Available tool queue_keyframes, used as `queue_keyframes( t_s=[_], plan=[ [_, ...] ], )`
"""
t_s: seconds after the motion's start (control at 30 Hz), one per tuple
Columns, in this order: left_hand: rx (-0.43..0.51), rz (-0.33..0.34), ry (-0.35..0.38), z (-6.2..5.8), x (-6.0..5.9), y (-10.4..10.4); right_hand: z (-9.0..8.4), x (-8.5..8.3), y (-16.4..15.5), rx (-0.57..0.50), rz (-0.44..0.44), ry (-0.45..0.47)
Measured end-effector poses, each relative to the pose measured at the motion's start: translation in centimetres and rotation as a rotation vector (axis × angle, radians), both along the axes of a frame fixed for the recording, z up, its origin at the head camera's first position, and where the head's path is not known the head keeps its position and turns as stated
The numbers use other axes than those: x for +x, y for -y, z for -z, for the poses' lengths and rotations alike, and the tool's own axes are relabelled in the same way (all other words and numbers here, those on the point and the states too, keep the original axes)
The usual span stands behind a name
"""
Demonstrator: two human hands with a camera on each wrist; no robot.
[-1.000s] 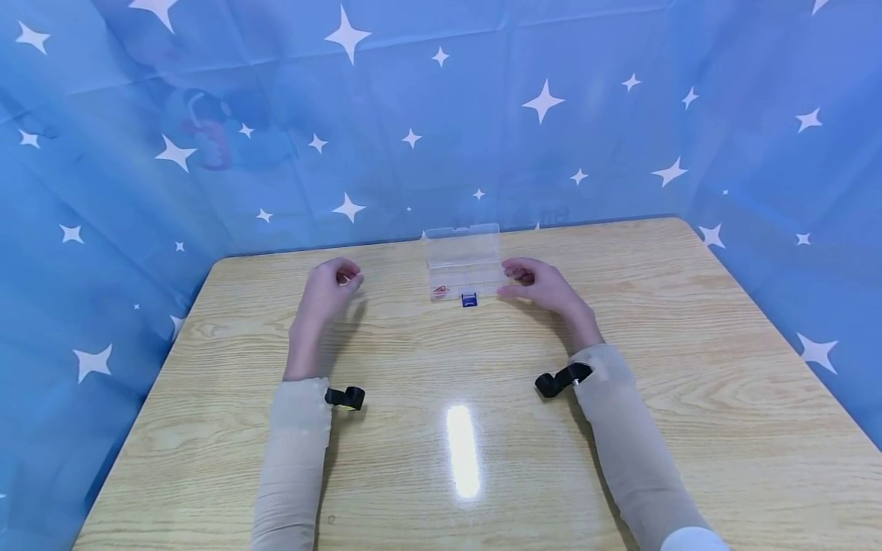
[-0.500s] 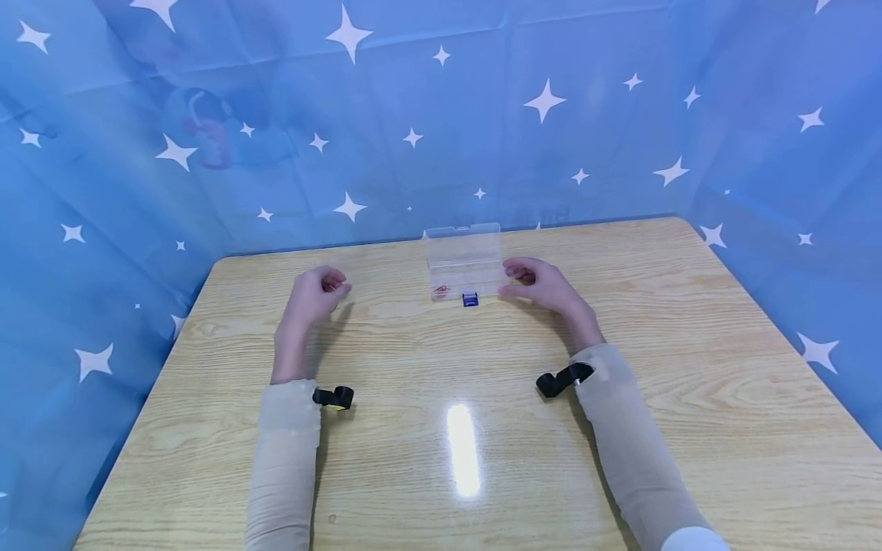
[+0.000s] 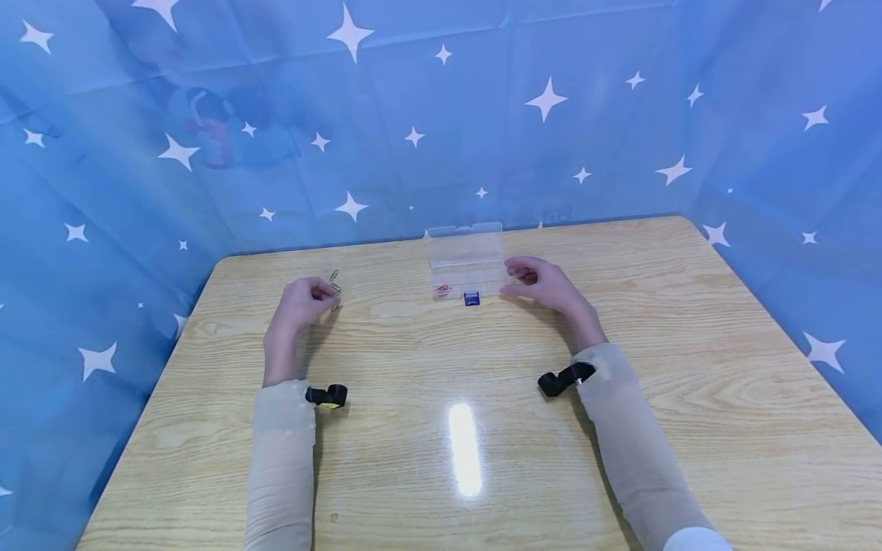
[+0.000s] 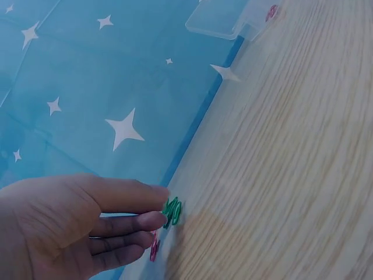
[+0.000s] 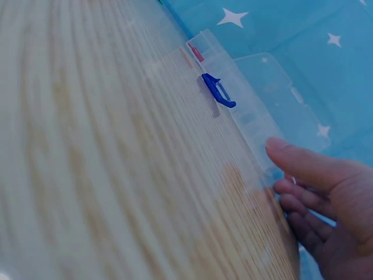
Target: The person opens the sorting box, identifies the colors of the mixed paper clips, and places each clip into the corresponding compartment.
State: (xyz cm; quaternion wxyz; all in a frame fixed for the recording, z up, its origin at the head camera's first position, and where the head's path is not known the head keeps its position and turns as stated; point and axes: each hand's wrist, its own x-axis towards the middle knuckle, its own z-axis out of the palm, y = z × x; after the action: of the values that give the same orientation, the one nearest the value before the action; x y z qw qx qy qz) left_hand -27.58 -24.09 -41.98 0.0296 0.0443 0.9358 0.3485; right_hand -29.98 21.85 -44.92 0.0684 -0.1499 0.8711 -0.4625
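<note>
My left hand (image 3: pixel 303 302) is low over the table at the left, its fingertips beside a few green paper clips (image 4: pixel 172 212). A gap shows between thumb and fingers, and I see nothing held there. Below them, pink-red clips (image 4: pixel 154 247) lie partly behind the fingers. At the back centre stands a clear plastic box (image 3: pixel 468 278) with its lid raised and a blue latch (image 3: pixel 472 298) hanging at the front. My right hand (image 3: pixel 544 285) holds the box's right end, thumb at the front corner and fingers curled at the side. Red clips (image 3: pixel 442 291) sit in the box's front left compartment.
The wooden table (image 3: pixel 413 383) reaches back to a blue curtain (image 3: pixel 386 115) with white stars, close behind the box lid. Black wrist cameras are strapped to both sleeves. A bright light reflection (image 3: pixel 465 451) lies on the table's near middle.
My left hand has moved left and slightly nearer, away from the box, and its fingertips are now beside the green clips. The right hand and the box stay in place.
</note>
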Motion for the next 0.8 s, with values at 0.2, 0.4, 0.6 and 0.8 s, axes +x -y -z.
queue_keyframes(
  t_s=[0.2, 0.4, 0.6, 0.8],
  plan=[
    [-0.036, 0.01, 0.012, 0.06, -0.04, 0.08, -0.3, 0.18, 0.1, -0.002, 0.0, 0.019],
    [-0.049, 0.013, 0.014, 0.1, -0.08, 0.05, -0.91, 0.39, 0.37, -0.019, 0.0, 0.044],
    [-0.057, 0.008, 0.031, 0.1, -0.1, -0.1, -0.47, 0.21, 0.12, 0.007, 0.008, 0.017],
    [-0.048, 0.012, 0.045, 0.1, 0.0, -0.33, -0.09, -0.01, -0.04, -0.004, 0.001, 0.018]
  ],
)
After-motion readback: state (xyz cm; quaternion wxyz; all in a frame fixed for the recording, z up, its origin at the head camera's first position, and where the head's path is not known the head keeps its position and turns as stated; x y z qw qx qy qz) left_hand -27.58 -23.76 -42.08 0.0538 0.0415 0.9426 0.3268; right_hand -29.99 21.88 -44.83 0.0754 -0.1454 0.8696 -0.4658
